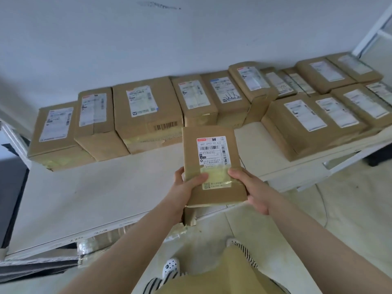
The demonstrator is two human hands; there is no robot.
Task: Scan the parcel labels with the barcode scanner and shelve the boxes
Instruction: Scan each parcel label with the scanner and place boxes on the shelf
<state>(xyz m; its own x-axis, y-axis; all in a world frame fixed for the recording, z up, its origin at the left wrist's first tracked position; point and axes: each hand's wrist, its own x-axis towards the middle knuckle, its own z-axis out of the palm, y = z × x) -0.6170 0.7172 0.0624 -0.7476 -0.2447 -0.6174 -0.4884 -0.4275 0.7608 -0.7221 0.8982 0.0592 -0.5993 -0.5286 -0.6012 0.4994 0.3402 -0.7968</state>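
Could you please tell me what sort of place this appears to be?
Probably a parcel sorting or storage room: labelled cardboard boxes line a white shelf, and both hands hold another labelled parcel.

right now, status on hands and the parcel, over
Left hand and right hand both grip the parcel, label up, above the shelf. Bare shelf ahead; row of boxes behind. No scanner in view.
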